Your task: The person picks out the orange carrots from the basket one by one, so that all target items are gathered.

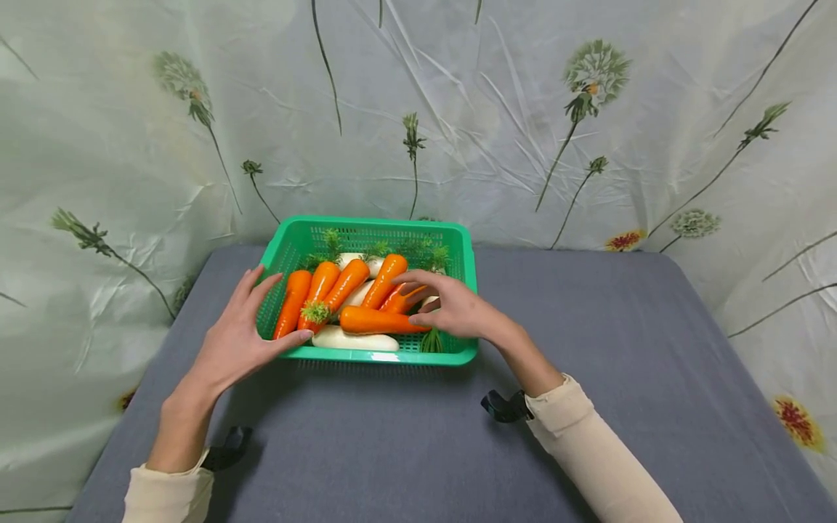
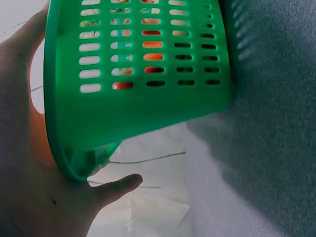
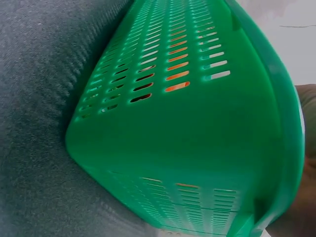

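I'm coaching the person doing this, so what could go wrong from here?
The carrots overlap, so moving one may shift others. They look glossy, so one might slip from the right hand. The left hand is at the basket's near corner; pressing hard there could tilt it.

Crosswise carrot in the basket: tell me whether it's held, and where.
The right hand is at the narrow end of the crosswise carrot, but whether its fingers grip it cannot be told.

Green basket (image 1: 471, 276), orange carrots (image 1: 382, 320), white radishes (image 1: 353, 340), blue-grey tablecloth (image 1: 366, 436), cream sleeves (image 1: 598, 443), pale flower-printed curtain (image 1: 484, 94); apparently black wrist mounts (image 1: 502, 407).
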Motion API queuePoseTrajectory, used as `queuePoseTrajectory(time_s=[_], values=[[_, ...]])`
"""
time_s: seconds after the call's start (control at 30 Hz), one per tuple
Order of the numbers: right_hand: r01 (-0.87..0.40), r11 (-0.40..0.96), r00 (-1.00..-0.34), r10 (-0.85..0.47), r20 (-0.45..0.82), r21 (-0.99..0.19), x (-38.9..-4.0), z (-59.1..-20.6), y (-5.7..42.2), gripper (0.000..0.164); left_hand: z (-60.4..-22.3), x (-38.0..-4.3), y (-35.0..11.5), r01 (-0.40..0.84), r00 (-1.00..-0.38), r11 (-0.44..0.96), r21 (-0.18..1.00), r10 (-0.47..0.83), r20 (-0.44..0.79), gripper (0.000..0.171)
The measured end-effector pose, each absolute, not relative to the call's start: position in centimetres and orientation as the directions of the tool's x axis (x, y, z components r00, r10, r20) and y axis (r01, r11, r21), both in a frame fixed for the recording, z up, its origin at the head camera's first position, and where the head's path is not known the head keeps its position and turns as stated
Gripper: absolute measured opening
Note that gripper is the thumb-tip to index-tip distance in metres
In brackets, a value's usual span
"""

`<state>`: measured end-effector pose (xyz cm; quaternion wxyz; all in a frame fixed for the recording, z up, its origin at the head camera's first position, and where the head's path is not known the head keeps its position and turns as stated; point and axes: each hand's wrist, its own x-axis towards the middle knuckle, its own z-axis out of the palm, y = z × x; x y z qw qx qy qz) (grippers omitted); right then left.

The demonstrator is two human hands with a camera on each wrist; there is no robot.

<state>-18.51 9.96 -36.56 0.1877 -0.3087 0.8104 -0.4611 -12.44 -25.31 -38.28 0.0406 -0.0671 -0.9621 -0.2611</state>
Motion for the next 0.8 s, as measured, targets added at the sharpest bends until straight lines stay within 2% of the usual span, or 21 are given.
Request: queuePoseTrajectory(time_s=[0.17, 0.4, 0.8], values=[[-0.312, 0.352, -0.696, -0.717, -0.04, -0.882, -19.2, -36.7, 9.8, 0.061, -38.3, -12.5, -26.3, 0.144, -0.99, 0.817, 0.559, 0.126, 0.071, 0.107], [-0.291, 0.379, -0.656, -0.747, -0.105, -0.879, -19.9, -36.6, 9.5, 0.063, -38.3, -12.7, -27.3, 0.123, -0.986, 0.768, 0.628, 0.167, -0.012, 0.122], [-0.297, 0.51, -0.617, -0.748, -0.245, -0.807, -20.1, -36.3, 8.8, 0.067, -38.0, -12.9, -27.7, 0.11, -0.979, 0.731, 0.673, 0.197, -0.054, 0.132]])
